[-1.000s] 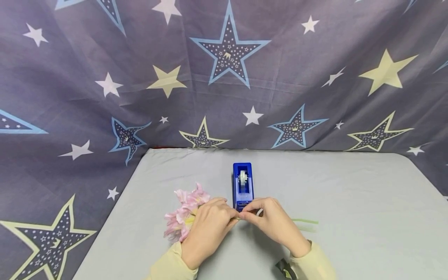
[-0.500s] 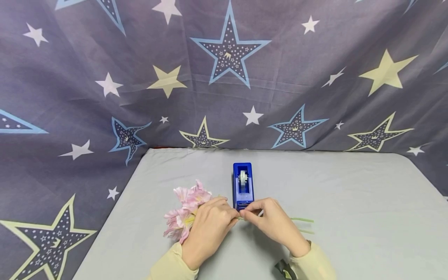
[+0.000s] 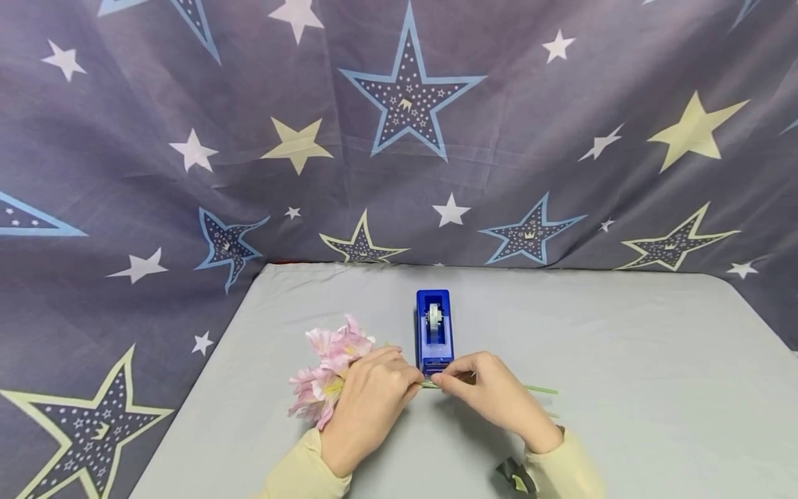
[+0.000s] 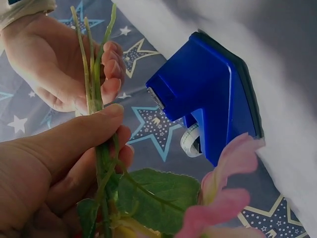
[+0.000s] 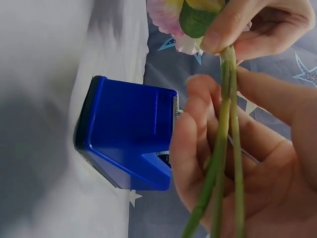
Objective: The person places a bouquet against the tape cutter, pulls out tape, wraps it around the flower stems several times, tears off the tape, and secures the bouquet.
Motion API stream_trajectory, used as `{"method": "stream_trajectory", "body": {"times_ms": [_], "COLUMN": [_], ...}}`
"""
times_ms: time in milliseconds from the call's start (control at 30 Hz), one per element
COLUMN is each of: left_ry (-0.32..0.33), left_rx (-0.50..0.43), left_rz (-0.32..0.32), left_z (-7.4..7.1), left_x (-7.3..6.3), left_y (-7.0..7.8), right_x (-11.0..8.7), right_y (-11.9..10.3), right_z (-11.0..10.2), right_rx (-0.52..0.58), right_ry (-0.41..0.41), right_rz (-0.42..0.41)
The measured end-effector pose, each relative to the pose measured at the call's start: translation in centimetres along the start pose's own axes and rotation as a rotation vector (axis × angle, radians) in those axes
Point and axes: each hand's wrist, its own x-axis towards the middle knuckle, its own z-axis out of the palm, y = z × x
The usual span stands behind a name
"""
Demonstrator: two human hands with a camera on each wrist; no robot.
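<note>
Pink artificial flowers (image 3: 330,367) lie at the left, their green stems (image 5: 221,134) running to the right. My left hand (image 3: 374,402) grips the stems just below the blooms, thumb across them, as the left wrist view shows. A green leaf (image 4: 158,196) hangs beside its fingers. Farther down, my right hand (image 3: 495,395) has its thumb and curled fingers around the stems close to the left fingertips; its thumb tip is partly hidden. A glossy clear band, seemingly tape (image 5: 228,55), shows on the stems between the hands. Directly behind both hands stands a blue tape dispenser (image 3: 434,351).
A roll of clear tape (image 3: 434,317) sits inside the dispenser, whose toothed cutter (image 4: 155,98) faces the hands. A small black and green object (image 3: 516,477) is beside the right sleeve. The grey-covered table (image 3: 623,346) meets a star-patterned curtain (image 3: 499,138) at the back.
My right hand has shifted slightly right, away from the left fingertips, baring a short piece of stem between them. The blooms have tilted a little upward and left.
</note>
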Motion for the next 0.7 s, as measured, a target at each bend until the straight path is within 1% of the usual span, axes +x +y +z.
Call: {"method": "stream_trajectory", "body": {"times_ms": [200, 333, 567, 700], "left_ry": [-0.001, -0.006, -0.018, -0.016], "left_rx": [0.008, 0.013, 0.020, 0.020], "left_rz": [0.005, 0.016, 0.044, 0.055], "left_z": [-0.1, -1.0, -2.6, -3.5], "left_x": [0.1, -0.7, -2.1, -2.8], "left_y": [0.0, 0.8, 2.1, 2.9], "right_x": [0.0, -1.3, -3.7, -5.0], "right_y": [0.0, -0.8, -2.1, -2.9], "right_z": [-0.2, 0.0, 0.2, 0.6], "right_rx": [-0.006, 0.012, 0.052, 0.068], "right_ry": [-0.052, -0.087, -0.124, -0.136], "right_rz": [-0.031, -0.034, -0.090, -0.087]}}
